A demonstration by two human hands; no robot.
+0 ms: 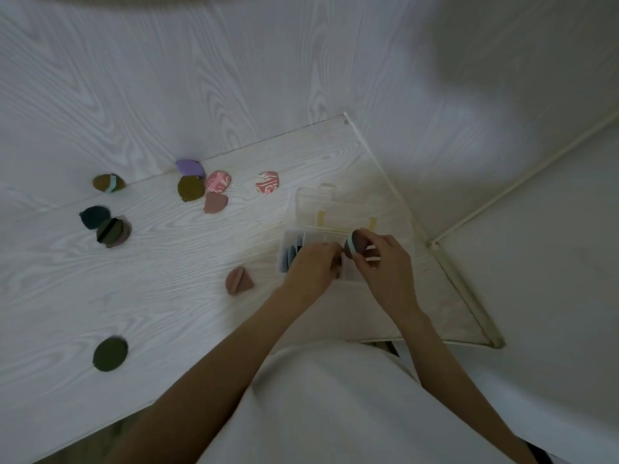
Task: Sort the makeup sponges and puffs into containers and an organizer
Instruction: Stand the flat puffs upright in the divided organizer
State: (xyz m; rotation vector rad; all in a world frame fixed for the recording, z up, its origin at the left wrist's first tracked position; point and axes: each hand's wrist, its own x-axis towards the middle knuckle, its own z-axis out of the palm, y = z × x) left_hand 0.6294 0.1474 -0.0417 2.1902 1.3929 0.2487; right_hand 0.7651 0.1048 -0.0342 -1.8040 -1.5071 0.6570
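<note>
The left hand (313, 262) is covering part of the organizer (291, 239); its contents are blurring together.

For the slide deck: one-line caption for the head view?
Right hand holds a brown puff over the clear organizer; left hand steadies it.

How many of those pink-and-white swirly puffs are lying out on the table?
2. One swirly puff lies at the far edge of the table, touching the olive puff; the other lies alone just to its right. More may be hidden in the organizer.
</note>
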